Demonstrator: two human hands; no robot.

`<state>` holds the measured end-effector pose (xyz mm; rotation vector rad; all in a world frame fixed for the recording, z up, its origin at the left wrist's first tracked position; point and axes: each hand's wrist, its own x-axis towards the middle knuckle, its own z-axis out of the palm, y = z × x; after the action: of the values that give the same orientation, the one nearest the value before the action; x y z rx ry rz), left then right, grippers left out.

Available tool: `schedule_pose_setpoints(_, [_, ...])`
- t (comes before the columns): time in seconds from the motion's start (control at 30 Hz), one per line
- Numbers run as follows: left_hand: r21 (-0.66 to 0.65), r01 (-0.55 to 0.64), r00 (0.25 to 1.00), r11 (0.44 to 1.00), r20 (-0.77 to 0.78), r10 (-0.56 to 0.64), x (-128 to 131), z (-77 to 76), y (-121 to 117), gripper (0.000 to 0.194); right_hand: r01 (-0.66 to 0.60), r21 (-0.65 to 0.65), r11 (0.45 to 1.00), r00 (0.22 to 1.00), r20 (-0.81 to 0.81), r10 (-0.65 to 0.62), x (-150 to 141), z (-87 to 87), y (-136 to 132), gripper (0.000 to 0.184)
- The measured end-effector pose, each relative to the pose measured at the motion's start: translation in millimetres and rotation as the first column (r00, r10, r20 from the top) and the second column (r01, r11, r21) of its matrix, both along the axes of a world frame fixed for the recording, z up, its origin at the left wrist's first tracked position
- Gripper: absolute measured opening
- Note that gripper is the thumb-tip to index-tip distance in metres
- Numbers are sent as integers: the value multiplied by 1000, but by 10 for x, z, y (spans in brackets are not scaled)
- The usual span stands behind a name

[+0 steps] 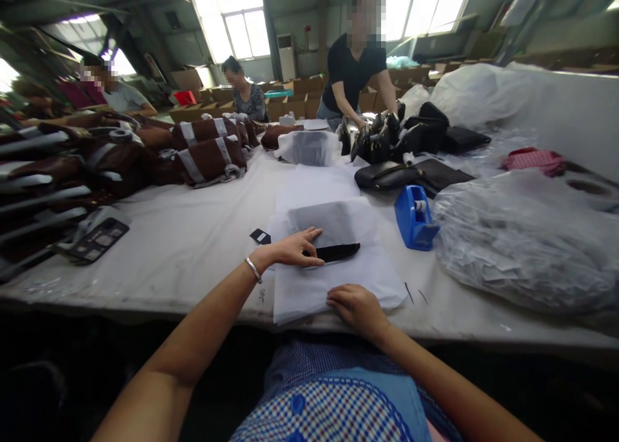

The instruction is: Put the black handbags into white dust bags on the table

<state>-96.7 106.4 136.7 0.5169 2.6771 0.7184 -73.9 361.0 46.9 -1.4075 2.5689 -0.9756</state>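
Observation:
A flat black item [338, 252] lies on a stack of white tissue paper [333, 287], its far part covered by a folded sheet through which it shows grey. My left hand [300, 245] rests on the covered item with fingers spread, the thumb near the bare black strip. At the near edge of the paper lies my right hand [355, 306], its fingertips on the sheet and the fingers extended. A black tag [260, 236] sits just left of the paper. What the black item is exactly, I cannot tell.
A blue tape dispenser [416, 219] stands right of the paper, beside a large clear plastic bag [522, 242]. Black bags [387, 139] pile up at the back, where a person in black reaches in. Brown bags [207, 155] and a phone [99, 239] lie left.

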Motion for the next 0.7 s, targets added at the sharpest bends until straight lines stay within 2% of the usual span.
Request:
schedule_pose_setpoints(0.2, [-21,3,1000,1000,-2,-3,13,-16,17,43,114,45,992,975,184,-121,-137,228,-85,19])
schedule_pose_setpoints(0.3, [-21,32,999,999,-1,-32,6,-25,16,41,185,68,980,969,155,-194,-233,293,-157,23])
schedule_pose_setpoints(0.4, [-30,59,998,998,-13,-59,-37,-32,-35,28,246,90,965,961,107,-255,-328,311,-226,25])
schedule_pose_setpoints(0.5, [-64,30,997,998,-69,-35,-2,-6,-52,16,236,93,967,964,107,-245,-325,371,-264,26])
schedule_pose_setpoints(0.57, [-84,22,994,996,-104,-31,83,-27,26,16,218,92,972,968,108,-227,-242,392,-227,27])
schedule_pose_setpoints(0.63, [-72,83,987,994,-129,-92,106,-171,141,24,212,50,976,974,76,-215,-183,260,-117,33])
schedule_pose_setpoints(0.7, [-82,155,980,985,-117,-164,18,-381,212,32,144,-3,990,989,37,-144,-233,-43,32,41])
